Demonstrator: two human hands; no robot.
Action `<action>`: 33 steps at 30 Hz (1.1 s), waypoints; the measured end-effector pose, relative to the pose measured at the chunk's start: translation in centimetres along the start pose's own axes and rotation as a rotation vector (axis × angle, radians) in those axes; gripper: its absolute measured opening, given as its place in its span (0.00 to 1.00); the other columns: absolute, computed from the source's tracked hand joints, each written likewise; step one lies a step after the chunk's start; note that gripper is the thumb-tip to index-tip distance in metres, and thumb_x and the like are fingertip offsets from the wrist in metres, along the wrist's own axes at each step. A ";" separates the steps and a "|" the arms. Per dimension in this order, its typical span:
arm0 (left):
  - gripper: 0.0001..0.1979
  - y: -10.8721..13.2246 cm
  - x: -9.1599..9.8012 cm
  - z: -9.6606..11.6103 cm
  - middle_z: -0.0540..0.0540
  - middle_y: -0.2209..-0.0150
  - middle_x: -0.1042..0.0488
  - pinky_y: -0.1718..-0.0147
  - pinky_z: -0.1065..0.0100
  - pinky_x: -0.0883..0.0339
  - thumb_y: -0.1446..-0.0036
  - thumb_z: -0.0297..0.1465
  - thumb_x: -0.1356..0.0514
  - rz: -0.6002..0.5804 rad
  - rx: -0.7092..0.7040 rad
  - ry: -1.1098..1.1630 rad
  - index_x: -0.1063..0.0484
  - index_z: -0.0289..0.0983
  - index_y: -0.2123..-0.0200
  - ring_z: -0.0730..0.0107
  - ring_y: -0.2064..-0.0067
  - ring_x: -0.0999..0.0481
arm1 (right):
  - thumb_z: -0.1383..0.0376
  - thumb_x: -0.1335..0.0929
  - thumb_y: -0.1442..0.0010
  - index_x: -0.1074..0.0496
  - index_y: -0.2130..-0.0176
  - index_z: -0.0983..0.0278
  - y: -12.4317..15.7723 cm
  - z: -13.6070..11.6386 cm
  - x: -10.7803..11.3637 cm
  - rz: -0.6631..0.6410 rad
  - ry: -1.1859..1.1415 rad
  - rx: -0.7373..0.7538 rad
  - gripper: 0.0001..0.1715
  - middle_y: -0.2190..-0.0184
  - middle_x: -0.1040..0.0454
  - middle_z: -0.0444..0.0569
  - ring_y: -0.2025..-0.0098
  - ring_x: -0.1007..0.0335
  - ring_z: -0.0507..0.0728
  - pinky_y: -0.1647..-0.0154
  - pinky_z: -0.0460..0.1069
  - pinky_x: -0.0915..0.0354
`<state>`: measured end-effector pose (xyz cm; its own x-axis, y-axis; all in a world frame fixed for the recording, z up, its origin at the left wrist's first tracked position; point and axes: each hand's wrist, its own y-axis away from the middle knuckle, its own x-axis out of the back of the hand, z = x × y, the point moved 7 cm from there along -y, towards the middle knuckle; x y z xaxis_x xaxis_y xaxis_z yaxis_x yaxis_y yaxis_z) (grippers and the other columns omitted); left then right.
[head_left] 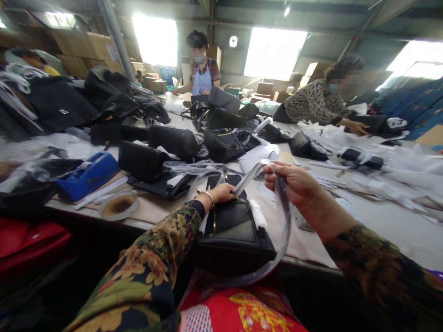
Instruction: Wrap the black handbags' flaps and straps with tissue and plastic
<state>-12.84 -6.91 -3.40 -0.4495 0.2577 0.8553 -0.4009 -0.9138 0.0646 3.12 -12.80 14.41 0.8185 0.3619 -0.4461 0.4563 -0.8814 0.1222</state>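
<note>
A black handbag [231,221] with gold zip trim lies at the table's front edge, close to my body. White wrapping [258,214] covers a part on its right side. Raised above the bag, my right hand [289,180] pinches a long strap [285,230] sleeved in pale wrapping. From there the strap loops down past the bag's right side toward my lap. My left hand [223,192] rests at the bag's top, its fingers closed around the strap's other stretch; the fingertips are partly hidden.
A blue tape dispenser [88,175] and a tape roll [117,205] lie to the left. Several black bags [176,140] are piled ahead, with white paper [259,154] beside them. Two co-workers stand across the table, one at a bag on the right. A hand shows at the left edge.
</note>
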 end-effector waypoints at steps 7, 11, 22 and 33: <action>0.12 -0.3 -1.2 0.4 0.43 0.56 0.22 0.50 0.54 0.28 0.36 0.37 0.37 -0.028 0.024 -0.060 0.24 0.34 0.58 0.62 0.54 0.22 | 0.72 0.31 0.44 0.32 0.69 0.66 -0.6 0.1 -0.1 0.049 -0.038 0.007 0.04 0.71 0.32 0.43 0.78 0.40 0.46 0.81 0.40 0.40; 0.11 -0.2 -0.5 0.8 0.44 0.58 0.22 0.52 0.56 0.27 0.37 0.37 0.36 -0.027 0.014 -0.057 0.24 0.34 0.59 0.63 0.56 0.22 | 0.70 0.32 0.41 0.32 0.69 0.65 -0.4 0.2 -0.2 0.065 -0.022 -0.002 0.04 0.72 0.32 0.43 0.78 0.40 0.47 0.81 0.40 0.39; 0.08 -0.1 4.6 4.0 0.45 0.66 0.18 0.59 0.70 0.30 0.41 0.32 0.38 0.165 -0.067 0.088 0.20 0.35 0.64 0.64 0.62 0.21 | 0.69 0.35 0.36 0.28 0.65 0.68 0.8 0.6 -0.6 0.151 -0.056 -0.048 0.07 0.75 0.29 0.45 0.79 0.34 0.48 0.81 0.41 0.36; 0.26 1.8 8.5 7.9 0.44 0.51 0.20 0.55 0.69 0.28 0.43 0.31 0.34 0.337 -0.241 0.223 0.28 0.37 0.41 0.64 0.54 0.21 | 0.73 0.38 0.32 0.28 0.63 0.68 1.8 1.0 -0.4 0.176 -0.027 -0.067 0.10 0.76 0.25 0.46 0.80 0.30 0.50 0.82 0.42 0.34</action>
<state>-11.10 -8.82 8.09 -0.7369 0.0442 0.6746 -0.3651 -0.8659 -0.3420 3.22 -14.83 13.90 0.8783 0.1948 -0.4366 0.3300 -0.9079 0.2587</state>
